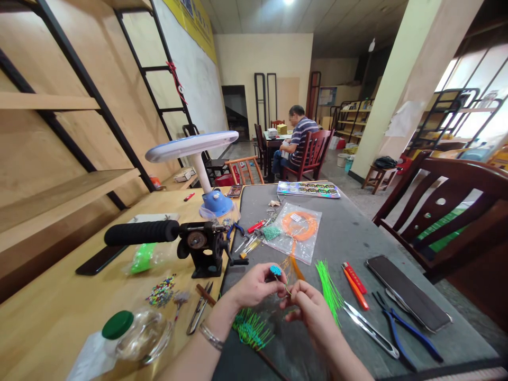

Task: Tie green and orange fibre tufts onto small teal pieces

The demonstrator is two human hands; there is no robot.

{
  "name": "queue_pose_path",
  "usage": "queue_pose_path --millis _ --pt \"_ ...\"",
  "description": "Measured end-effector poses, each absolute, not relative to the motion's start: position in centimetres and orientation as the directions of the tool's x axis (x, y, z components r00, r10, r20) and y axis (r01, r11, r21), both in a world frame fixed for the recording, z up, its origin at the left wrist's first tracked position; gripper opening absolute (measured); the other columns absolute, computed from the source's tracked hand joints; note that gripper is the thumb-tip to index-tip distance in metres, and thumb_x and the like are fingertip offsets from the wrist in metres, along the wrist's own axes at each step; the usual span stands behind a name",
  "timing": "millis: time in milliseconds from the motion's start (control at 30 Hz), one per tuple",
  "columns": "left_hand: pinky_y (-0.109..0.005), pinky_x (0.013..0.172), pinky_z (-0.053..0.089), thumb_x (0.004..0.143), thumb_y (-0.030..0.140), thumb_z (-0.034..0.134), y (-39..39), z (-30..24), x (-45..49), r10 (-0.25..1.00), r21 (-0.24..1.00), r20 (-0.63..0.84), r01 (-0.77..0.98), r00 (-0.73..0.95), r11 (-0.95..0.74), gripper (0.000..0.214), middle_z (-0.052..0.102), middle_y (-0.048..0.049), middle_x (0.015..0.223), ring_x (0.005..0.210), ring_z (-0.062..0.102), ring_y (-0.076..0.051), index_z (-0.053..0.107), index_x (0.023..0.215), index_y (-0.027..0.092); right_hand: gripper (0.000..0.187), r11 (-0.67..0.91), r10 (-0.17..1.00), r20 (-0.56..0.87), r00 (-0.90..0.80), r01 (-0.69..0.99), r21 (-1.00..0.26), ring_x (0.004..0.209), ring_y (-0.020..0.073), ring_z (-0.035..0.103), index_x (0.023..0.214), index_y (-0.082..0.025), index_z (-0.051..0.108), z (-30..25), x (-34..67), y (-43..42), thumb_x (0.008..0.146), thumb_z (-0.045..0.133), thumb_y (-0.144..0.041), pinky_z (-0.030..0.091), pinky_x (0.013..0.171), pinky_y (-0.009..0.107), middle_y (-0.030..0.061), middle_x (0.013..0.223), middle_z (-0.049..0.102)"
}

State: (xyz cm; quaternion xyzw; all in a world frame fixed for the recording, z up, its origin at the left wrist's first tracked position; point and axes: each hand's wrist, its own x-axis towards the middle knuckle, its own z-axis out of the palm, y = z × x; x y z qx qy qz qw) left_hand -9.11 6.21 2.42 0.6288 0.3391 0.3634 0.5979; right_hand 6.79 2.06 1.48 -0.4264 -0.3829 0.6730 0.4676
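Here, a small teal bead cluster (pixel 275 271) sits pinched between the thumb and fingers of the left hand (pixel 256 286), raised just above the near edge of the grey table (pixel 357 233). The right hand (pixel 313 309) is closed beside it, its fingertips pinching a thin strand (pixel 283 286) that runs from the cluster; the two hands meet at the fingertips. A bracelet (pixel 210 336) circles the left wrist.

Under the hands, at the near edge, lies a bunch of teal-tipped green strands (pixel 252 328). Just right of the hands lie a fan of bright green strands (pixel 328 286), a red lighter (pixel 354 283), snips (pixel 371 330), blue pliers (pixel 400 328) and a phone (pixel 408 293). Beyond lies a bag of orange cord (pixel 299 230). At the left edge stand a black crank tool (pixel 202 246) and a lamp (pixel 202 159).
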Motion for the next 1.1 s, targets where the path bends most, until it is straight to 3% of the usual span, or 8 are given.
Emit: queue_pose_path --millis 433,867,1100 --pt "-0.023 0.062 0.042 0.073 0.016 0.065 5.78 3.12 -9.00 0.855 0.982 0.063 0.120 0.515 -0.145 0.007 0.060 0.0000 0.069 0.063 0.053 -0.012 0.063 0.079 0.014 0.019 -0.284 0.950 -0.233 -0.208 -0.258 -0.924 0.058 0.0141 0.060 0.061 -0.019 0.050 0.98 6.87 2.47 0.063 0.064 -0.032 0.046 0.046 0.021 -0.0020 0.060 0.060" --pt "-0.027 0.069 0.045 0.077 0.027 0.067 5.50 3.47 -8.59 0.847 0.991 0.124 -0.025 0.517 -0.130 0.016 0.060 -0.0013 0.071 0.066 0.057 -0.013 0.061 0.081 0.013 0.023 -0.303 0.950 -0.241 -0.201 -0.398 -0.866 0.053 0.0110 0.058 0.064 -0.019 0.050 1.45 6.97 1.85 0.066 0.067 -0.033 0.043 0.047 0.020 -0.0002 0.065 0.065" --pt "-0.024 0.067 0.042 0.075 0.023 0.069 5.47 3.45 -8.64 0.869 0.986 0.146 0.001 0.473 -0.167 0.016 0.060 -0.0012 0.077 0.069 0.056 -0.013 0.059 0.084 0.015 0.024 -0.309 0.948 -0.247 -0.201 -0.393 -0.866 0.053 0.0107 0.057 0.065 -0.019 0.050 1.26 6.91 1.86 0.067 0.067 -0.035 0.043 0.047 0.019 -0.0001 0.064 0.064"
